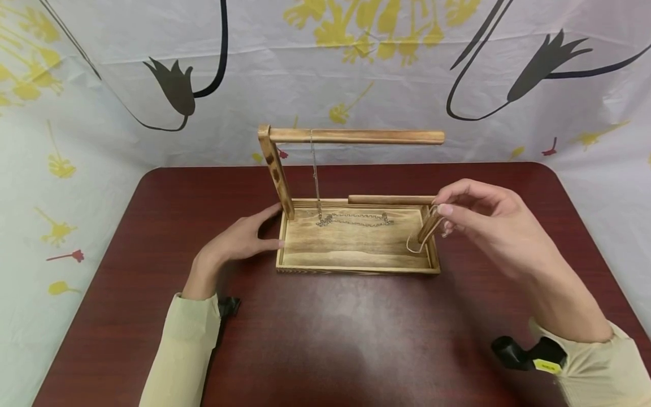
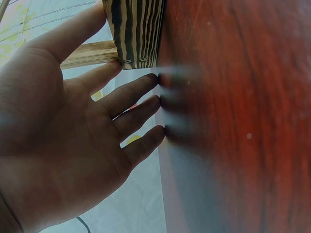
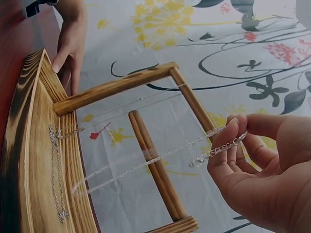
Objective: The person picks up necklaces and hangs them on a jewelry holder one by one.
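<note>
Two cream fabric sleeves [image 1: 178,350] are seen nearest; one fine silver link chain [image 3: 189,144] is pinched by the right hand [image 1: 495,226], thumb to index, loop dangled by the right end of one shallow, rectangular, grained-wood tray [image 1: 356,270]. Tray's left end is touched by the left hand [image 1: 236,240], spread wide, nothing gripped. Two wooden bars [image 1: 376,136] are carried, one long, one short; a second chain [image 1: 315,169] is draped over the long one, links heaped below.
</note>
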Available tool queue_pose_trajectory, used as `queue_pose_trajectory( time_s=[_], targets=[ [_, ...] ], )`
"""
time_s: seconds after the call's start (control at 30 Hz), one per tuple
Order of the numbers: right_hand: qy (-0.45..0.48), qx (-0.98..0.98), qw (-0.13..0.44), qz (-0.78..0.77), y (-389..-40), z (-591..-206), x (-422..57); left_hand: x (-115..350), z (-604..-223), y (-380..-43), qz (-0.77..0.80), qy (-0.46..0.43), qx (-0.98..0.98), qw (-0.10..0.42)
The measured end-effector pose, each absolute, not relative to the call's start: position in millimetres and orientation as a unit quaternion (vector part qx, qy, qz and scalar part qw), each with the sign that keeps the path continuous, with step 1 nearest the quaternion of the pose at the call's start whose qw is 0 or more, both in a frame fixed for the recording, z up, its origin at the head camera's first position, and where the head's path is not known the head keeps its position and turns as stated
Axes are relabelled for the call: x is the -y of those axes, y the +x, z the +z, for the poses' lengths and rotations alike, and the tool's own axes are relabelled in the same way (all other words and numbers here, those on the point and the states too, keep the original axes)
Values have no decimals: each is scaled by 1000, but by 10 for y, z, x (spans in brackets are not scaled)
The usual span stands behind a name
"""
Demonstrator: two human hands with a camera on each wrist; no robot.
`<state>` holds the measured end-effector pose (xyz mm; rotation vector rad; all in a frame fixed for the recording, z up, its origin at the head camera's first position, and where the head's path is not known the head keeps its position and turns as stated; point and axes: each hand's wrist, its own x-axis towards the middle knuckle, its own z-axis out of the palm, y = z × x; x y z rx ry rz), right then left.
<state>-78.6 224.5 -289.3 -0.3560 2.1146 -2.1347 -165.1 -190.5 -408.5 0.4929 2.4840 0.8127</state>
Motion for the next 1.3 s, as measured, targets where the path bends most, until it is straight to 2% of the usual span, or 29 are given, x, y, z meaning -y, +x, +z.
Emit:
queue_pose_trajectory(
  time_s=[0.4, 1.3],
  targets=[
    [-97, -690, 41, -716, -805, -2843, -2373, 1898, -4077, -1659, 297, 181, -906, 239],
    [-177, -518, 36, -836, -930, -2859, -2746, 1896, -4061, -1646, 300, 176, -906, 243]
  ],
)
